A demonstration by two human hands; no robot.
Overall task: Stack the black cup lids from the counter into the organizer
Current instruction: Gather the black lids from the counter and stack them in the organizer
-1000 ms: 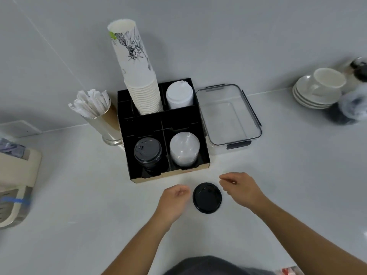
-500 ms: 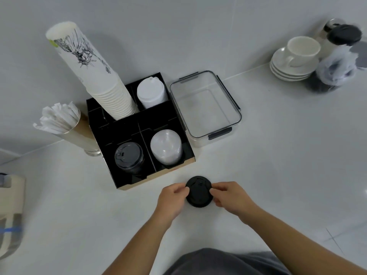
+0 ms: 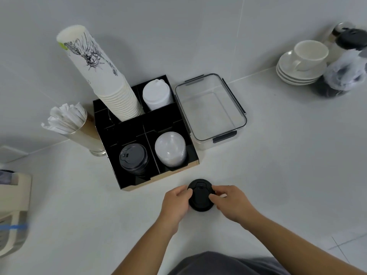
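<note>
A black cup lid (image 3: 200, 196) lies on the white counter just in front of the black organizer (image 3: 127, 128). My left hand (image 3: 175, 203) grips its left edge and my right hand (image 3: 230, 201) grips its right edge. In the organizer's front left compartment sits a stack of black lids (image 3: 134, 159). Its front right compartment holds clear lids (image 3: 170, 149), the back right white lids (image 3: 156, 95), and the back left a tall stack of paper cups (image 3: 103, 76).
A clear plastic container (image 3: 210, 108) stands right of the organizer. A holder with wrapped straws (image 3: 69, 120) is on its left. White cup and saucers (image 3: 303, 62) and a bagged dark item (image 3: 341, 78) are far right. A beige machine (image 3: 12, 211) sits at the left edge.
Both hands closed in from either side and now grip the black lid on the counter. The camera view has shifted.
</note>
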